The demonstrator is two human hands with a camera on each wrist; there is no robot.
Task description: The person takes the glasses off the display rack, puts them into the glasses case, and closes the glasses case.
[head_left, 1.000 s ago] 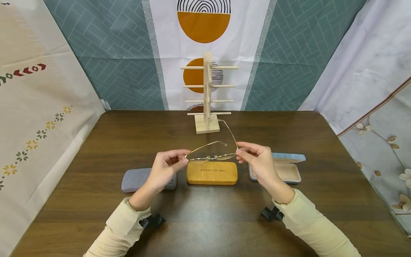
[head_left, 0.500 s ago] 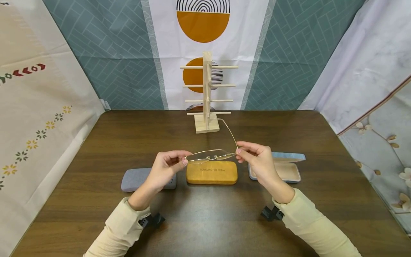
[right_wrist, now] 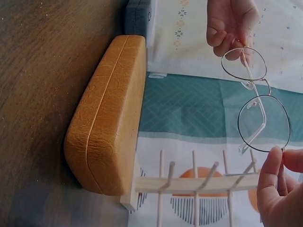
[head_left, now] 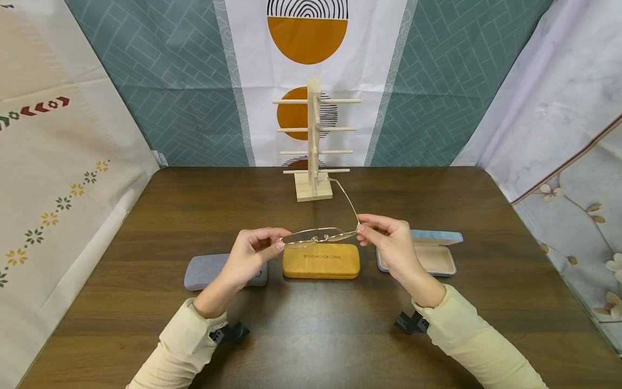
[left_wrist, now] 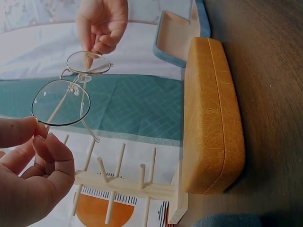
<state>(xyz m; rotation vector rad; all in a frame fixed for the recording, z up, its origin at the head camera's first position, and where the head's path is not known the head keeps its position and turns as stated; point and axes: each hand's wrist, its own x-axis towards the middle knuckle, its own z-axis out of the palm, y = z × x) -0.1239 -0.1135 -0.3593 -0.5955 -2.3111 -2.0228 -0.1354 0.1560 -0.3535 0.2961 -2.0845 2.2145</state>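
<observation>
A pair of thin gold-rimmed eyeglasses (head_left: 342, 236) is held level above the yellow glasses case (head_left: 320, 268) in the head view. My left hand (head_left: 247, 259) pinches the left end of the frame by the hinge between thumb and fingers. At the other end, my right hand (head_left: 394, 246) pinches the right hinge the same way. The left temple is folded in close behind the lenses, while the right one sticks out toward the back. Both round clear lenses (left_wrist: 61, 103) show in the wrist views. The yellow case is shut.
A grey glasses case (head_left: 206, 272) lies shut, partly behind my left hand. An open blue case (head_left: 437, 260) sits beyond my right hand. The wooden display rack (head_left: 314, 186) with peg bars stands at the back of the brown table (head_left: 311, 329).
The left temple has swung inward toward the lenses, mostly between the first and second frames. Both hands have stayed in nearly the same place, still holding the eyeglasses.
</observation>
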